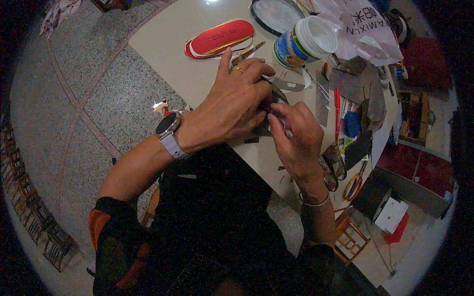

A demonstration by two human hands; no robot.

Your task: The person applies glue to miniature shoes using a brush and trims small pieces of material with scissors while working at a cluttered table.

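Observation:
My left hand (237,96), with a watch on its wrist and a ring on one finger, curls over a dark grey-green flat piece (264,129) above the table. Most of that piece is hidden, so its kind cannot be made out. Thumb and finger of my right hand (300,132) meet in a pinch at the piece's edge, close against the left fingers. What lies inside that pinch is too small to name. Beyond the left hand is a stack of red and white insoles (222,38). A pointed metal tool (251,53) lies between the insoles and my knuckles.
On the pale table (163,47) stand an open white tub (306,43), its lid (277,17) and a white plastic bag (363,27). To the right lie a red pen (337,113), blue thread (352,124), grey cloth (359,81) and orange-handled scissors (352,188).

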